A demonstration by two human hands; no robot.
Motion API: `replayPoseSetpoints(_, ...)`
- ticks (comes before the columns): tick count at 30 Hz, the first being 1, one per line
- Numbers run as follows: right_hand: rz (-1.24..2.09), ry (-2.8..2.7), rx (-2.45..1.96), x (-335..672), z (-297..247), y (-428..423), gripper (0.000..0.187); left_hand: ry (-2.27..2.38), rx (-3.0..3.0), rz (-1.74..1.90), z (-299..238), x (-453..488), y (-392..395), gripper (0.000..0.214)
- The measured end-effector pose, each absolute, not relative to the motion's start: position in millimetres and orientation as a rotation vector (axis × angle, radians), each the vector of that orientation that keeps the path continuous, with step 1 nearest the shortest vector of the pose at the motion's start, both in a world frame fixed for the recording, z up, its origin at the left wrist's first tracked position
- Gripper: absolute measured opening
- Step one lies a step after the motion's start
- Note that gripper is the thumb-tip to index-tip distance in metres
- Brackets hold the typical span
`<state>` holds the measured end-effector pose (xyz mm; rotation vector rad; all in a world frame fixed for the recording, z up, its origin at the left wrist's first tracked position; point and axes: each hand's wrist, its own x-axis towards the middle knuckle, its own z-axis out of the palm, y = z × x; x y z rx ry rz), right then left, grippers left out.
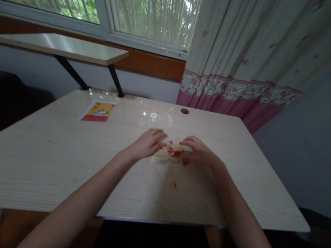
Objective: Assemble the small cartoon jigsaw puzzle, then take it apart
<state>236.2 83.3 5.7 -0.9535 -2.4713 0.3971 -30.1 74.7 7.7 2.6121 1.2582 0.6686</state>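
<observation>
A loose heap of jigsaw puzzle pieces [171,152] in red, yellow and pale colours lies on the wooden-topped desk [80,169]. My left hand [150,141] rests against the heap's left side, fingers stretched out and somewhat apart. On the other side, my right hand [197,149] curves over the right edge of the heap, its fingers apart and partly blurred. No piece shows held in either hand. One yellow puzzle piece [174,184] lies by itself nearer the front edge.
A printed picture card [99,111], yellow and red with a white animal, lies at the back left. Behind it a raised shelf [68,48] stands on black supports. A round cable hole [184,111] sits near the back edge, before a curtain [231,88].
</observation>
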Motion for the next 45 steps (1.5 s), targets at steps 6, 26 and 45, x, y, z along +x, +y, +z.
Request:
replayPoseSetpoints(6,0.434,-2.512,-1.007,224.9,0.2,82.5,0.042,1.408,2.663,0.445,-7.8,-19.9,73.0,0.042)
replayPoseSetpoints(26,0.585,-2.509,-1.001,217.3,-0.2,80.6,0.019,1.086,2.727,0.654,0.6,-10.6,68.2,0.042)
replayPoseSetpoints(45,0.64,-2.432,-1.06,222.8,-0.4,85.1,0.036,1.002,2.767,0.601,2.7,3.0,56.2,0.035)
